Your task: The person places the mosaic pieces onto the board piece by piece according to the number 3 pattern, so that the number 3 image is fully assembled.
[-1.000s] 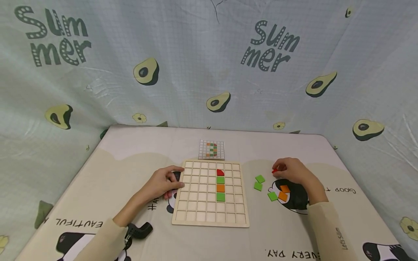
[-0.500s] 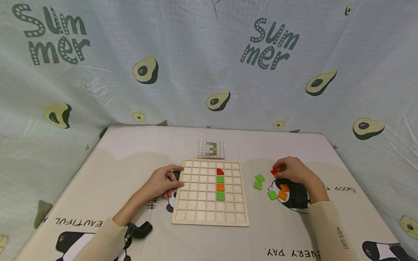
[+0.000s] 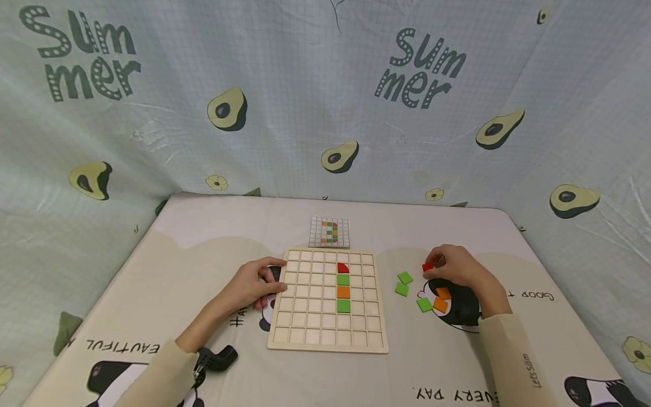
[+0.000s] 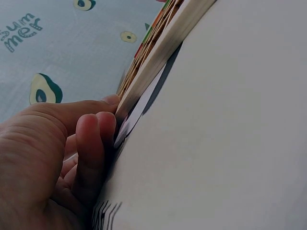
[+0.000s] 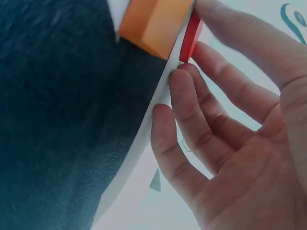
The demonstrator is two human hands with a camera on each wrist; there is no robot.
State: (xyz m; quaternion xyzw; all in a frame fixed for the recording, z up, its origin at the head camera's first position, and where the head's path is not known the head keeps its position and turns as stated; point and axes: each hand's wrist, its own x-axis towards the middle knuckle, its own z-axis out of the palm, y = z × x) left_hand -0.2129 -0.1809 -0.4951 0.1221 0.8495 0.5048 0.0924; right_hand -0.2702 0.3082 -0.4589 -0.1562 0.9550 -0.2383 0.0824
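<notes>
My left hand (image 3: 251, 282) is at the left edge of a wooden grid board (image 3: 305, 339), with thumb and index fingertips touching the rim. In the left wrist view the fingertips sit right at the board's side (image 4: 158, 62), other fingers curled beneath. One board column holds a red rounded-corner tile (image 3: 343, 268), two green tiles (image 3: 343, 306) and an orange tile (image 3: 343, 292). To the right, my right hand (image 3: 452, 265) pinches a small red tile (image 5: 191, 37) between thumb and index finger, close above the cloth. Its remaining fingers are loosely bent.
Loose green tiles (image 3: 404, 277) and orange tiles (image 3: 440, 305) lie between the board and my right forearm. A small pattern card (image 3: 329, 232) with a coloured grid is behind the board. A printed cloth (image 3: 218, 220) covers the table, and a patterned curtain (image 3: 285, 85) hangs behind.
The red tile has turned slightly between my right fingers, which stay in about the same place. My left hand and the board have not visibly moved.
</notes>
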